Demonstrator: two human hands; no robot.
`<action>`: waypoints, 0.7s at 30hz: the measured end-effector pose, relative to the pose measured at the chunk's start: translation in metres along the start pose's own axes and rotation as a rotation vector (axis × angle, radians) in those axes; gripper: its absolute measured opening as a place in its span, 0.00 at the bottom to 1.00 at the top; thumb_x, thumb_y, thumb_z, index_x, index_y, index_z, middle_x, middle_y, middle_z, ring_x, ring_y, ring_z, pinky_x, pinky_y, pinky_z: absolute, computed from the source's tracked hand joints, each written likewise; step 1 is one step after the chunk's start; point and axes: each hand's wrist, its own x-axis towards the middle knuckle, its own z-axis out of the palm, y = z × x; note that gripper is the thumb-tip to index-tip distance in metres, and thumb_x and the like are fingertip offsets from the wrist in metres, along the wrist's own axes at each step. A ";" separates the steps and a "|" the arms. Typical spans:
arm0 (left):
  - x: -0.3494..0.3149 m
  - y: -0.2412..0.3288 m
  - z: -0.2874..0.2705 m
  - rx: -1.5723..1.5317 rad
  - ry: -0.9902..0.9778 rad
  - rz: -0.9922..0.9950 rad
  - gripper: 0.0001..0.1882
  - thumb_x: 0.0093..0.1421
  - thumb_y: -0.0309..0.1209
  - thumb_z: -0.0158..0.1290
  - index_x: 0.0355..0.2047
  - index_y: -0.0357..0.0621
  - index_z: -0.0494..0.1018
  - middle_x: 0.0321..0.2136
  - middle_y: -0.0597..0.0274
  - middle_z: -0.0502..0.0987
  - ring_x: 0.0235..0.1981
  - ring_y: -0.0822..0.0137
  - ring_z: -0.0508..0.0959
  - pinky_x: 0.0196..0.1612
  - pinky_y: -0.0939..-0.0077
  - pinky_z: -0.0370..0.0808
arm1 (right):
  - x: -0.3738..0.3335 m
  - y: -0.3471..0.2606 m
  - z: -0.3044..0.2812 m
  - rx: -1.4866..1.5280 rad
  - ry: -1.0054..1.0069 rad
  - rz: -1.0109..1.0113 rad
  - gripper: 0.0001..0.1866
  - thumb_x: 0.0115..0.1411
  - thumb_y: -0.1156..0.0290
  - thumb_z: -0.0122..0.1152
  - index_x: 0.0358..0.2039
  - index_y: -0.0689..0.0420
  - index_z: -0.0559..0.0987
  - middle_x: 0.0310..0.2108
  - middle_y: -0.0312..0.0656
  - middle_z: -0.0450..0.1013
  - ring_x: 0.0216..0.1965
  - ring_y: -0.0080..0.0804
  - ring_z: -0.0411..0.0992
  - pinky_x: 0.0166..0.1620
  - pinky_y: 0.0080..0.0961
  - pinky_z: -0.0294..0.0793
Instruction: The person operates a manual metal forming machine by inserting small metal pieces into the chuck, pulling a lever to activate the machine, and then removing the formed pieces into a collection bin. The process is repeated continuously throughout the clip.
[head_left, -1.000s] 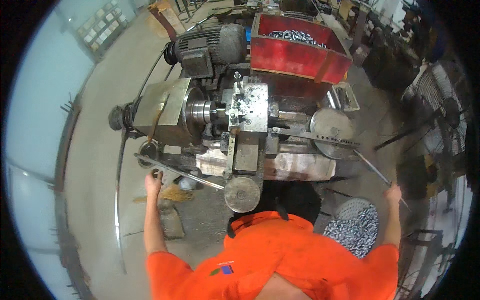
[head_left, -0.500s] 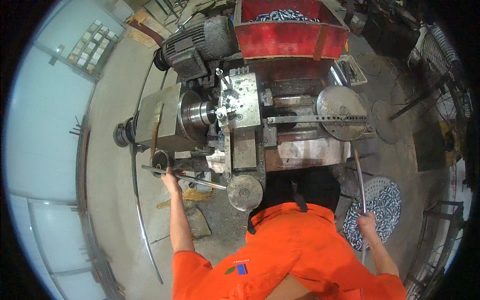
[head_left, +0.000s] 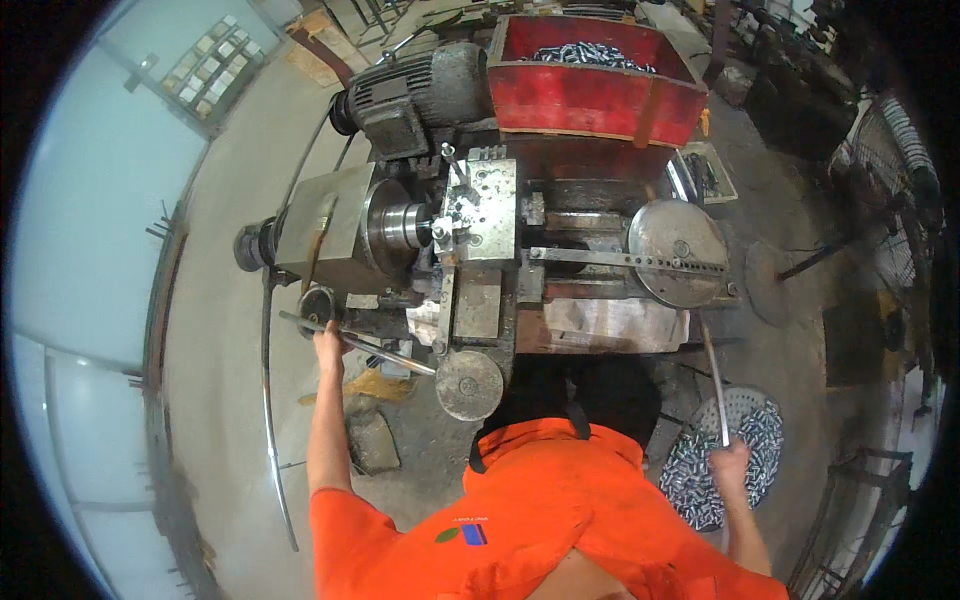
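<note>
My left hand is closed around a slim metal lever bar, whose inner end meets a round steel disc at the front of the lathe. At the lower right, my right hand grips another metal lever rod, running down from below a larger steel disc. Between them stands the lathe, with a chuck facing a steel tool slide. A perforated flat link bar reaches from the slide side to the larger disc.
A red bin of small metal pieces stands behind the lathe, beside a motor. Below my right hand lies a round perforated basket heaped with shiny pieces. A brush leans on the headstock. A fan stands right.
The whole view has turned slightly clockwise. Both hands keep their hold on the levers, and no lever has clearly moved against the machine.
</note>
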 end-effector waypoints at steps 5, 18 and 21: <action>-0.015 0.007 0.008 -0.077 -0.110 0.074 0.14 0.56 0.35 0.48 0.35 0.35 0.68 0.22 0.58 0.73 0.17 0.66 0.75 0.16 0.74 0.73 | 0.113 0.025 -0.092 -0.800 0.221 -0.053 0.23 0.40 0.69 0.58 0.40 0.63 0.76 0.31 0.58 0.73 0.36 0.55 0.72 0.40 0.43 0.71; 0.013 -0.076 -0.049 0.363 -0.289 0.138 0.27 0.56 0.49 0.51 0.42 0.35 0.71 0.31 0.53 0.77 0.31 0.58 0.78 0.34 0.67 0.74 | 0.117 -0.056 -0.009 -0.496 0.731 -0.497 0.45 0.36 0.71 0.58 0.60 0.61 0.58 0.58 0.54 0.59 0.59 0.51 0.55 0.62 0.39 0.52; -0.007 -0.079 -0.006 1.204 -0.356 0.376 0.29 0.52 0.55 0.52 0.37 0.37 0.74 0.29 0.45 0.77 0.35 0.47 0.78 0.38 0.58 0.73 | 0.085 -0.022 0.021 -0.425 0.565 -0.460 0.42 0.35 0.72 0.58 0.57 0.61 0.64 0.56 0.56 0.61 0.58 0.52 0.58 0.60 0.36 0.55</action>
